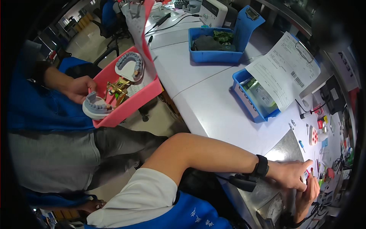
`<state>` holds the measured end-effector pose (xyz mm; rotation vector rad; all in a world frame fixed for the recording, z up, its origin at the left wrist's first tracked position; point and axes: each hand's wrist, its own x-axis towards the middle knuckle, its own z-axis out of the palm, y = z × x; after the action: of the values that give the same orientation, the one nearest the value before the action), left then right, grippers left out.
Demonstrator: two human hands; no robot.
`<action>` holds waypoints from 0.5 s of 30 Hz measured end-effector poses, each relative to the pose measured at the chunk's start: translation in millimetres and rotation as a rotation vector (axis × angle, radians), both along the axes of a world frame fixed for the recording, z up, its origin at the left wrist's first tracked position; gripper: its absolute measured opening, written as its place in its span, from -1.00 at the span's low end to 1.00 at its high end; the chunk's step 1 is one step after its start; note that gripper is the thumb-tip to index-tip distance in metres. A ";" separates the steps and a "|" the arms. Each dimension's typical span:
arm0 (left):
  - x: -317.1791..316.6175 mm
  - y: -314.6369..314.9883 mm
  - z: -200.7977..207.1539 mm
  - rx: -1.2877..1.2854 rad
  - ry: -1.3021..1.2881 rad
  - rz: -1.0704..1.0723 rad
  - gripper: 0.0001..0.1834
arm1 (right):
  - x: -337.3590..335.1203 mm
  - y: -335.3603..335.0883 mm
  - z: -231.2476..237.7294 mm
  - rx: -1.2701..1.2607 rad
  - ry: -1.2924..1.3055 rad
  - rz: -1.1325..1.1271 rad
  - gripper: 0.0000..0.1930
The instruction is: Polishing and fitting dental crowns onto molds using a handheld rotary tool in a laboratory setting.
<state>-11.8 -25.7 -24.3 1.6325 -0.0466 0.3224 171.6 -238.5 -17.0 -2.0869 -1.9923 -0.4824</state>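
My left hand [288, 174], with a black band on the wrist, reaches over a metal plate [284, 150] at the bench's right side. Its fingers curl around a small whitish piece [304, 177], mostly hidden by them. Close against it, my right hand [310, 191] has its fingers pinched together, and a small bit of red shows by the fingertips. What exactly the hands hold is too small and covered to tell. To the left, a person's hand [80, 88] grips a pink tray [131, 108] holding grey-and-white dental models [129, 66] and a brass-coloured articulator [118, 91].
Two blue bins stand on the white bench: one with dark and green contents [215, 57], one under a clipped paper sheet [284, 70]. Small tools, a red-dotted block [313, 135] and cables crowd the right edge. The co-worker stands close at my left, beside my elbow.
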 end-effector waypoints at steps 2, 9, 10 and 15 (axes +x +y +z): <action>-0.1 0.3 -0.2 -0.004 -0.004 -0.008 0.09 | 1.6 -0.1 -4.6 0.055 -0.046 0.022 -0.51; 10.2 0.7 -8.1 0.117 0.007 0.034 0.08 | -0.7 11.0 0.4 -0.009 0.077 -0.002 -0.44; 11.3 1.0 -9.5 0.132 0.002 0.042 0.10 | -1.9 11.2 5.2 -0.067 0.141 -0.027 -0.46; 12.7 5.9 -14.3 0.215 -0.056 0.107 0.01 | -14.5 20.2 22.5 -0.174 0.368 -0.070 -0.45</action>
<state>0.9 -19.8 -38.5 1.8429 -0.0381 0.4579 157.0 -218.4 5.5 -2.1592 -1.8049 0.0677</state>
